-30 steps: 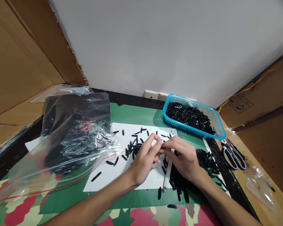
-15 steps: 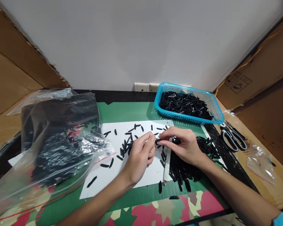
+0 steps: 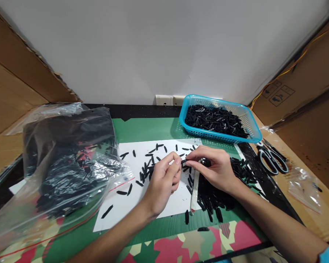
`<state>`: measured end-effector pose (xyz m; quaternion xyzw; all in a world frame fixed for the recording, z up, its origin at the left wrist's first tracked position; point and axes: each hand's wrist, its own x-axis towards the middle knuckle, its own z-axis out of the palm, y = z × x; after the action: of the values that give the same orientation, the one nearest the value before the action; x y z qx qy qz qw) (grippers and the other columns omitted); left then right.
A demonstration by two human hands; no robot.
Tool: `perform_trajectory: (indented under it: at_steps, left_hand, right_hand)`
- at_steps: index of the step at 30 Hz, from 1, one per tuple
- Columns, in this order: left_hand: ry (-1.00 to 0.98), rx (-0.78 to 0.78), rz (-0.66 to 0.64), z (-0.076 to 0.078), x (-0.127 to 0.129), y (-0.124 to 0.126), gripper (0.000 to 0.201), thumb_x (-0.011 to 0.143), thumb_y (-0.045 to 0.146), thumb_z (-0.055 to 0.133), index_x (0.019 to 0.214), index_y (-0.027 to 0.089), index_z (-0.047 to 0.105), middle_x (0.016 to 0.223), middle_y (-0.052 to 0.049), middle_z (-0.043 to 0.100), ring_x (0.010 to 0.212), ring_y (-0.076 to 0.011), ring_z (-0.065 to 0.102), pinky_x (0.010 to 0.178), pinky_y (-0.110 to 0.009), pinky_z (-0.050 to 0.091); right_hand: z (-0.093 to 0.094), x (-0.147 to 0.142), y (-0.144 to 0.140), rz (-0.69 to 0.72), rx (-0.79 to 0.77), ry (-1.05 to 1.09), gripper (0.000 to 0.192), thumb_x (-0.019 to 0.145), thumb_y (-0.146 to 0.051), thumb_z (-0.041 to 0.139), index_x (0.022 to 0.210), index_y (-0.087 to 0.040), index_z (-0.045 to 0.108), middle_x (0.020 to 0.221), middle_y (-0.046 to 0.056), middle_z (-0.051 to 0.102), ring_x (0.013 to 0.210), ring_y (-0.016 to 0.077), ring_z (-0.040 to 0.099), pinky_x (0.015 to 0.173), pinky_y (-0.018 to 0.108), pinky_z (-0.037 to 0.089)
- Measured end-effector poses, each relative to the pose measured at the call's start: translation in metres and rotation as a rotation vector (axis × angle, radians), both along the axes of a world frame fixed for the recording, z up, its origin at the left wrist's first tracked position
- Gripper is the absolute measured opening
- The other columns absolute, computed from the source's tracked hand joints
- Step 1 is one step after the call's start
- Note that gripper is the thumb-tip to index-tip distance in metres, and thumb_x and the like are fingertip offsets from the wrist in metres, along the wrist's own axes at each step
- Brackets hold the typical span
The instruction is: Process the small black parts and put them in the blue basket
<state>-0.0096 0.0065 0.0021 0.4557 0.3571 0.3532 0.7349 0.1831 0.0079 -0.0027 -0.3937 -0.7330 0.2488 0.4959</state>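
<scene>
Over the white paper [image 3: 134, 204], my left hand [image 3: 164, 179] is closed with its thumb against the curled fingers. What lies inside that fist is hidden. Thumb and index finger of my right hand [image 3: 214, 168] pinch a small black strip [image 3: 184, 161], whose left end meets the left thumb and fingertip. I cannot tell whether the left fingers grip it too. Several loose black strips [image 3: 145, 171] lie scattered on the paper. Under and beside my right hand spreads a heap of similar black strips [image 3: 215, 195], next to a narrow white strip [image 3: 194, 191].
A blue basket [image 3: 222, 137] of black pieces stands at the back right. Zip bags [image 3: 71, 182] with black contents cover the left side. Scissors [image 3: 271, 160] and a small clear bag [image 3: 304, 190] lie at the right. Cardboard [image 3: 304, 91] and a wall [image 3: 131, 51] enclose the table.
The pinched black strip has tilted slightly and sits a little higher between my fingertips. Both hands stay almost in place. The view has shifted slightly.
</scene>
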Motion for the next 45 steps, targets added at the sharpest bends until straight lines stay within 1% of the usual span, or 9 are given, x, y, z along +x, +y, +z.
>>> perform_trajectory:
  at_steps: [4,13,23,27,29,35,39,42,45]
  left_hand:
    - [-0.001,0.024,0.029,0.0018,0.0012,-0.0002,0.038,0.103,0.052,0.056,0.083,0.023,0.041,0.060,0.012,0.021,0.046,-0.0053,0.017,0.042,-0.013,0.014]
    - [-0.019,0.046,0.050,-0.0002,0.0008,-0.0010,0.039,0.104,0.050,0.056,0.081,0.023,0.039,0.059,0.011,0.023,0.045,-0.0054,0.019,0.043,-0.016,0.015]
    - [-0.021,0.077,0.062,-0.0005,0.0023,-0.0030,0.038,0.104,0.051,0.055,0.082,0.023,0.041,0.059,0.011,0.023,0.046,-0.0052,0.018,0.042,-0.016,0.015]
    - [-0.020,0.091,0.050,-0.0026,0.0017,-0.0031,0.038,0.105,0.052,0.054,0.083,0.023,0.042,0.059,0.011,0.024,0.047,-0.0049,0.017,0.043,-0.015,0.016]
    - [-0.023,0.095,0.038,-0.0030,0.0016,-0.0033,0.039,0.105,0.052,0.054,0.082,0.023,0.041,0.059,0.011,0.024,0.047,-0.0048,0.017,0.043,-0.015,0.016]
    - [-0.027,0.087,0.030,-0.0025,0.0020,-0.0046,0.040,0.104,0.053,0.054,0.082,0.023,0.041,0.059,0.011,0.023,0.047,-0.0047,0.018,0.043,-0.014,0.017]
    - [-0.028,0.087,0.038,-0.0019,0.0021,-0.0053,0.041,0.104,0.053,0.054,0.081,0.023,0.040,0.059,0.011,0.023,0.047,-0.0048,0.018,0.043,-0.014,0.017]
    - [-0.036,0.091,0.039,-0.0024,0.0018,-0.0053,0.041,0.104,0.053,0.054,0.081,0.023,0.039,0.059,0.011,0.022,0.047,-0.0048,0.018,0.043,-0.014,0.016]
    - [-0.039,0.100,0.042,-0.0040,0.0018,-0.0048,0.040,0.105,0.053,0.054,0.082,0.023,0.039,0.059,0.011,0.023,0.047,-0.0049,0.019,0.043,-0.014,0.016]
  right_hand:
    - [-0.0004,-0.0008,-0.0007,-0.001,-0.016,0.012,0.002,0.094,-0.019,0.077,0.096,-0.020,0.077,0.088,0.003,0.079,0.075,0.0166,0.071,0.070,0.031,0.057]
    - [-0.0012,-0.0049,-0.0021,0.002,-0.142,0.124,0.005,0.090,-0.019,0.079,0.095,-0.019,0.078,0.087,0.003,0.079,0.073,0.0148,0.072,0.065,0.027,0.060]
    - [0.0011,-0.0051,-0.0042,0.021,-0.113,0.068,0.003,0.092,-0.021,0.077,0.094,-0.019,0.078,0.086,0.003,0.079,0.072,0.0150,0.073,0.065,0.027,0.062]
    - [0.0010,-0.0069,-0.0068,0.052,-0.103,0.084,0.013,0.092,-0.018,0.074,0.105,-0.020,0.078,0.094,0.004,0.082,0.077,0.0157,0.077,0.068,0.027,0.066]
    - [0.0004,-0.0074,-0.0077,0.058,-0.070,0.068,0.018,0.093,-0.017,0.073,0.110,-0.021,0.078,0.098,0.004,0.083,0.077,0.0156,0.079,0.070,0.027,0.067]
    - [-0.0020,-0.0049,-0.0076,0.020,0.156,-0.047,0.018,0.092,-0.012,0.075,0.108,-0.020,0.078,0.097,0.005,0.084,0.079,0.0173,0.081,0.074,0.028,0.068]
    - [-0.0024,-0.0022,-0.0066,0.026,0.302,-0.117,0.015,0.093,-0.011,0.075,0.106,-0.018,0.077,0.091,0.006,0.083,0.078,0.0179,0.081,0.069,0.027,0.066]
    - [-0.0013,-0.0009,-0.0061,0.010,0.317,-0.146,0.009,0.095,-0.015,0.075,0.102,-0.020,0.076,0.085,0.005,0.082,0.072,0.0171,0.079,0.064,0.027,0.064]
    - [-0.0004,-0.0006,-0.0058,0.007,0.316,-0.132,0.006,0.095,-0.015,0.075,0.100,-0.018,0.075,0.084,0.006,0.081,0.071,0.0167,0.078,0.063,0.027,0.063]
